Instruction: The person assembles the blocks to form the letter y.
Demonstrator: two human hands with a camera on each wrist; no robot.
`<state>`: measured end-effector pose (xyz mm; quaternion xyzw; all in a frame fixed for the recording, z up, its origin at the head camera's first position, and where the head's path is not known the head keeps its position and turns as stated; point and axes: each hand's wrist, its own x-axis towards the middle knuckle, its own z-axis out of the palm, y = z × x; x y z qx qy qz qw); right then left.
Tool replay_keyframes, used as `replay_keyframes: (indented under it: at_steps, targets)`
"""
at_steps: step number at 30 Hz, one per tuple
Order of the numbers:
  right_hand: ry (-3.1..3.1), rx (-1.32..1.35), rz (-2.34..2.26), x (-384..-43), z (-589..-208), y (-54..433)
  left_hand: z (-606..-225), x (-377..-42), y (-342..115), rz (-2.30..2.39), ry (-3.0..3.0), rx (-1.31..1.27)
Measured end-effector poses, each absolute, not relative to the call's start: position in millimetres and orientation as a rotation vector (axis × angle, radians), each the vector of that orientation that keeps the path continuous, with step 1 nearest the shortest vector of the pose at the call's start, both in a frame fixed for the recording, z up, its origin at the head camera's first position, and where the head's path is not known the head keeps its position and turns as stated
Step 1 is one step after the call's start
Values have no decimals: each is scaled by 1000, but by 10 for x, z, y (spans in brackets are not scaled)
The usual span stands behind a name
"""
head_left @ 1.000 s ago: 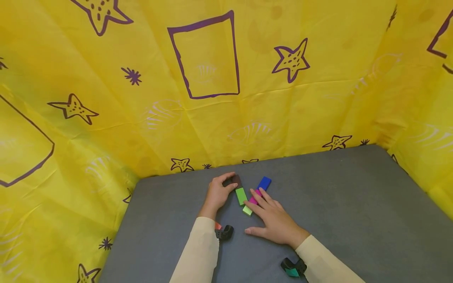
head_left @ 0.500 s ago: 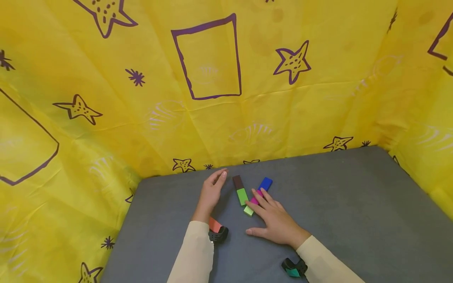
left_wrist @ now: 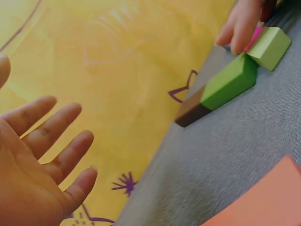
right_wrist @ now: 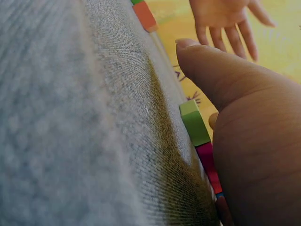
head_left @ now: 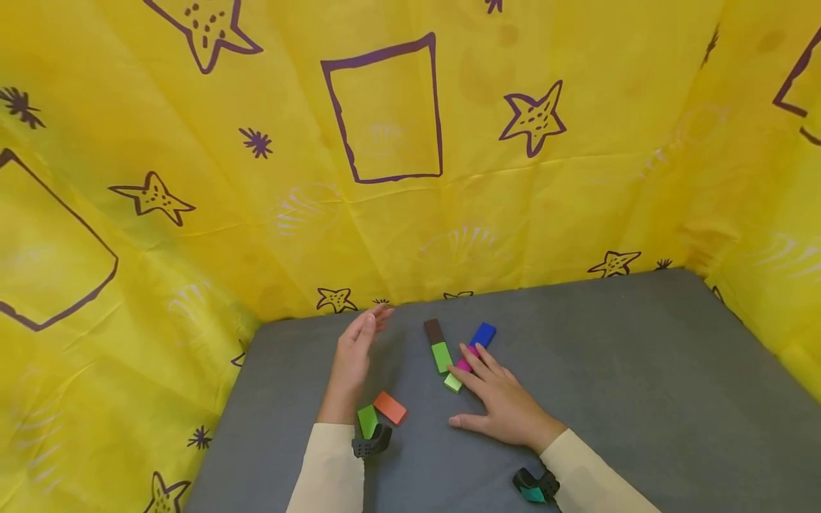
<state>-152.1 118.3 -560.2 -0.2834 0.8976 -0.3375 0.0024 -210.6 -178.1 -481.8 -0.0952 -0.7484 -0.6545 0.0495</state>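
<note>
Two lines of small blocks meet in a V on the grey surface. One line has a brown block (head_left: 433, 331) and a green block (head_left: 442, 357); the other has a light green block (head_left: 452, 382), a magenta block (head_left: 465, 365) and a blue block (head_left: 483, 334). My right hand (head_left: 503, 402) lies with spread fingers over the magenta block, fingertips on it and thumb out to the side. Left of the V, my left hand (head_left: 353, 360) is raised, holding nothing; its fingers spread loosely in the left wrist view.
Near the left wrist lie an orange block (head_left: 390, 408) and another green block (head_left: 368, 421), partly behind the black wrist strap (head_left: 372, 442). A yellow patterned cloth (head_left: 398, 242) rises behind the grey table surface (head_left: 609, 370).
My left hand has let go of the brown block and drawn back to the left, uncovering the orange and second green blocks. My right hand stays in place on the magenta block.
</note>
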Motion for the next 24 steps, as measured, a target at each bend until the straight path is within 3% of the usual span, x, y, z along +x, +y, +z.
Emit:
replay_keyframes:
  at_steps: [24]
  targets:
    - [2722,-860,-1145,-1413,-5552,1335,-4703,-1489,-2216,-1820,-2324,-505]
